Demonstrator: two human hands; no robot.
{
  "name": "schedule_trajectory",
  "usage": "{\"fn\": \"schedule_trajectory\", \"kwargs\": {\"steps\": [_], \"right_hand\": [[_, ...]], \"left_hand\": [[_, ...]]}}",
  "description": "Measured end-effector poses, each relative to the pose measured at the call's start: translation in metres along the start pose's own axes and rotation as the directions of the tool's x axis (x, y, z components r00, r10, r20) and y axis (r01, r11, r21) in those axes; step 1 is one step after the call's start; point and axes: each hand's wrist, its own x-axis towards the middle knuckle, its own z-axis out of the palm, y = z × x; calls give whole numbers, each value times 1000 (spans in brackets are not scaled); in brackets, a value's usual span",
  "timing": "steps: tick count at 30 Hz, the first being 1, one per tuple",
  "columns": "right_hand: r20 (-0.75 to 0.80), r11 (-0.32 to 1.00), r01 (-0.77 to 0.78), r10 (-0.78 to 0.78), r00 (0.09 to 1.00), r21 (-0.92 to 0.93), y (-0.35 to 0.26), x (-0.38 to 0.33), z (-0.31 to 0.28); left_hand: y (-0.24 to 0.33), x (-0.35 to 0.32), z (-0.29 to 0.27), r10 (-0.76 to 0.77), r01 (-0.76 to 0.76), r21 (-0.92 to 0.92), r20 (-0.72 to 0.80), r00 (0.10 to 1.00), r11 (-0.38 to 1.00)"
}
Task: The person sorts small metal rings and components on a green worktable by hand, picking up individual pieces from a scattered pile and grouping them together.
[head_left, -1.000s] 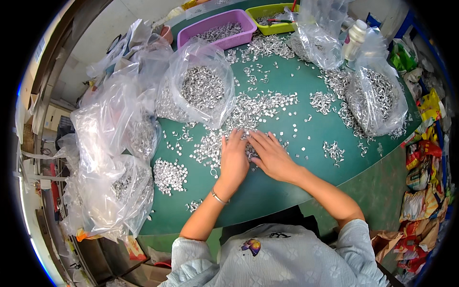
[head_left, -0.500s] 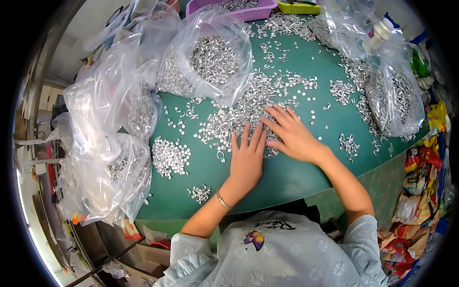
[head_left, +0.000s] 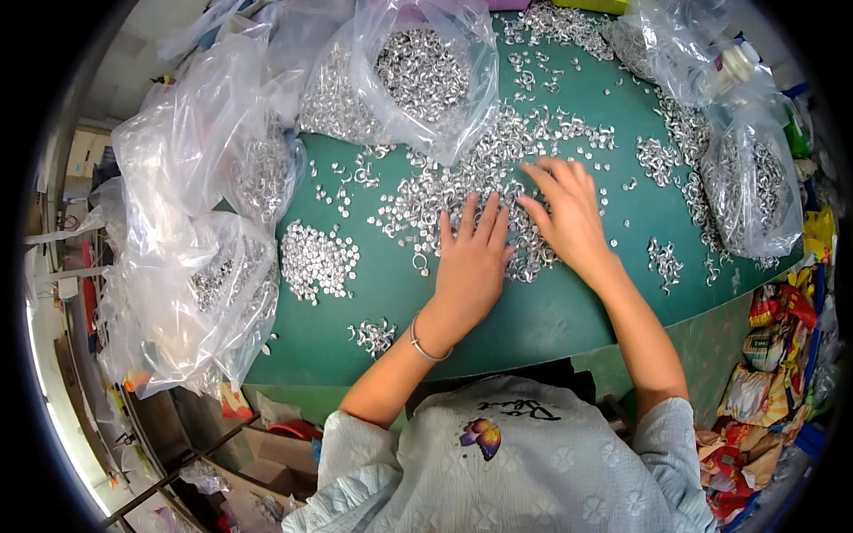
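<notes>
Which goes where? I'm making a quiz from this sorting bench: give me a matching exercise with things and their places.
Things:
1. left hand
2. right hand
3. white bottle
4. small flat pile of metal pieces

Places:
a. left of both hands, on the green tabletop
b. upper right, among plastic bags
c. flat on the central heap, wrist with a bracelet
d. spread on the heap's right side

Pairs: 1-c, 2-d, 3-b, 4-a

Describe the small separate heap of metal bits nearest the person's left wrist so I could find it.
Start at the green table, then the left hand and its bracelet. Just left of the bracelet lies a tiny heap of silver rings, alone near the table's front edge, far smaller than the other piles.
</notes>
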Motion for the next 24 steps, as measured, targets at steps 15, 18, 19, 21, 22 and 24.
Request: {"fn": "schedule_trajectory", "kwargs": {"steps": [15, 18, 19, 21, 22, 24], "right_hand": [[228, 981, 193, -180, 957, -35, 8, -56, -6], [80, 990, 135, -132, 988, -33, 33, -37, -1], [60, 996, 84, -85, 995, 7, 38, -34, -4], [29, 995, -12, 10, 1000, 99, 42, -27, -12], [5, 999, -23, 23, 1000, 40, 36, -30, -16], [-41, 996, -41, 38, 998, -78, 10, -42, -24]], "left_hand": [[-13, -52, -7, -83, 80, -151, -19, 996, 985], [-31, -36, -5, -118, 92, -183, -140, 983, 979], [-33, -33, -5, -133, 94, -208, -183, 974, 974], [-29, -32, -9, -175, 138, -167, -230, 957, 976], [-25, -31, -12, -194, 160, -146, -254, 948, 976], [-10, -38, -15, -188, 147, -211, -189, 964, 966]]}}
